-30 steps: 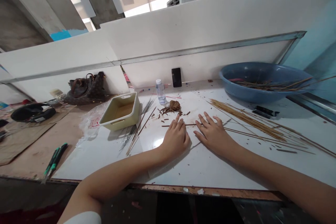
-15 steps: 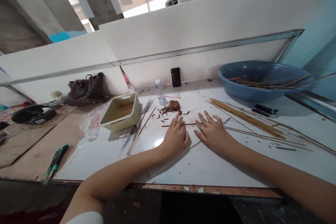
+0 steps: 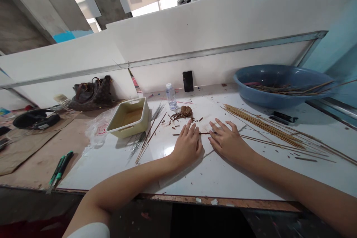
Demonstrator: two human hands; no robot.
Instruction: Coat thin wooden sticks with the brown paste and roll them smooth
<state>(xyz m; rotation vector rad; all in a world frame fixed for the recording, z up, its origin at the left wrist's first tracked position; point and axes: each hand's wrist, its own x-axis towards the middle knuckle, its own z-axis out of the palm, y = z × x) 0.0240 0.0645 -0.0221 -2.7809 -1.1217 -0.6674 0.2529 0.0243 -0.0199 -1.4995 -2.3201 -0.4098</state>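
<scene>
Left hand [image 3: 187, 145]: flat on the white tabletop [image 3: 223, 182], fingers lightly spread, pinching nothing, lying over a thin brown stick [image 3: 178, 134].
Right hand [image 3: 227, 142]: also flat, fingers spread wide, tips just beside the stick's right end (your left hand is the nearer one).
Stick's lie: long axis runs sideways across you, between your hands.
Just beyond: a heap of brown shavings [image 3: 182, 115].
Off right: a bundle of thin bamboo strips [image 3: 262, 126].
Farthest right: a blue plastic basin [image 3: 279, 98].

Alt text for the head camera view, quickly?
Bare left hand and right hand rest on a white tabletop, a thin brown stick beneath the left fingers. Scattered brown wood chips lie ahead; long thin tan sticks lie rightward.
</scene>
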